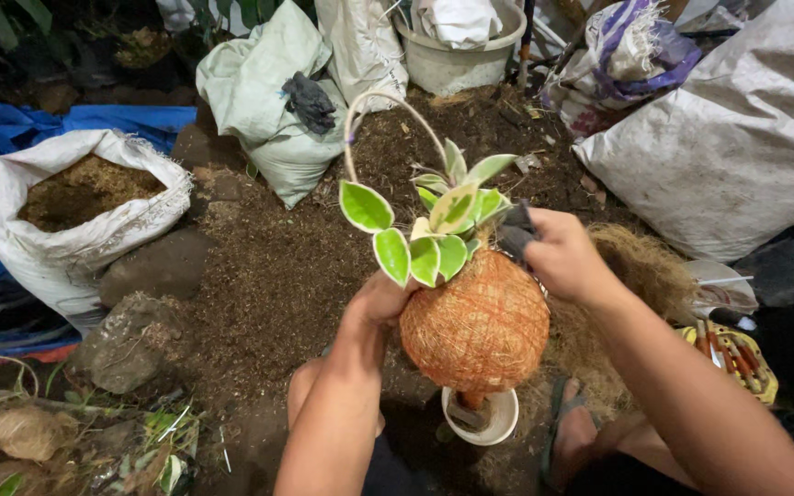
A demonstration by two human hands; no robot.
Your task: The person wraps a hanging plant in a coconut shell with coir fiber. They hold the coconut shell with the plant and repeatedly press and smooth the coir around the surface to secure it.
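Holding fibre-wrapped plant ball (476,323) centre frame: my left hand (371,312) clasps its side, right hand (558,253) pinches dark tool (515,230). Ball looks firm, light; leaves (425,230) fragile, so grasp the ball.

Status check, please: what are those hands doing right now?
Left hand steadies fibre-wrapped plant ball. Right hand grips dark tool by the leaves. Nothing obstructing.

An outdoor garden potting area, worked on the ground. Loose dark soil (259,276) covers the ground, ringed by white woven sacks (737,138), one open sack of brown potting mix (80,197), a blue tarp (94,119) and a grey bucket (457,55). Coconut fibre (640,266) lies piled at the right.
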